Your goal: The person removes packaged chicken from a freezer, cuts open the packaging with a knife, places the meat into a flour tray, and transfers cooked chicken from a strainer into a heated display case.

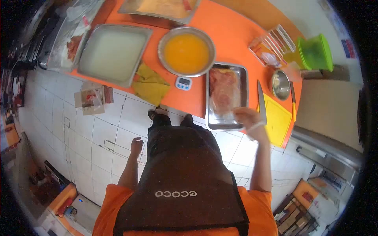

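My right hand [248,118] is over the near right corner of a metal tray [245,84]. Its fingers point toward a slab of raw meat [224,88] lying in the tray. They are blurred, so whether they grip anything is unclear. Something thin and whitish, perhaps clear plastic, shows around that hand. Close beside it lies a knife [261,100], its blade along the edge of a yellow cutting board [277,122]. My left hand [136,145] hangs low over the floor, away from the table, fingers loosely apart and holding nothing.
On the orange table [232,43] stand a bowl of orange liquid [187,53], a pan of pale liquid [114,51], a timer [183,83] and a mustard cloth [151,84]. Farther right are a small metal bowl [280,84], another knife [293,102] and a green-lidded container [315,53].
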Demonstrator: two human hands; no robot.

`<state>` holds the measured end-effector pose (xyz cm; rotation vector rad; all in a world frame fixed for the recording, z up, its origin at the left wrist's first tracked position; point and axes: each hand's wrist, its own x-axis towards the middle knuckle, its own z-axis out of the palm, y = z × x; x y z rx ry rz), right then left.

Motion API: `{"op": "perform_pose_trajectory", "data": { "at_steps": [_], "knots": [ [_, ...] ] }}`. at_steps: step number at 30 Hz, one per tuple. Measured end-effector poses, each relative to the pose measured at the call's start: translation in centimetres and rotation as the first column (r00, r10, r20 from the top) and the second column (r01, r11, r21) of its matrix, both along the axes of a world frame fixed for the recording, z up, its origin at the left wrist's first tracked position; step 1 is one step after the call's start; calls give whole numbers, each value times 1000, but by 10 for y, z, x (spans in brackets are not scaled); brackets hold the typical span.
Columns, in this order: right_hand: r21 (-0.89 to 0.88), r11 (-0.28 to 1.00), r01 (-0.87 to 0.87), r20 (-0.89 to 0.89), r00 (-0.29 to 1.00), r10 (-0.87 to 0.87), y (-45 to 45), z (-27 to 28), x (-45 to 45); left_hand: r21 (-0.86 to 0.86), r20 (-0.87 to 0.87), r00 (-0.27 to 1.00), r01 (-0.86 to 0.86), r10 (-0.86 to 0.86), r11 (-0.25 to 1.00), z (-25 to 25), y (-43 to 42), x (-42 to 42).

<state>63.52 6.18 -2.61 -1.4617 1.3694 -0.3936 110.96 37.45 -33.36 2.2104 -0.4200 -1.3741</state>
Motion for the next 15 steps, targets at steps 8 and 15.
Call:
{"op": "perform_pose_trajectory", "data": {
  "at_steps": [8,15],
  "knots": [
    [-796,538,-278,-373,925,-74,-13,-107,45,-121,31,989,148,-145,982,-12,-20,-53],
    [-816,449,-363,-465,874,-138,-53,-79,67,-141,-38,995,82,-88,987,-17,23,-76]
  ]
}}
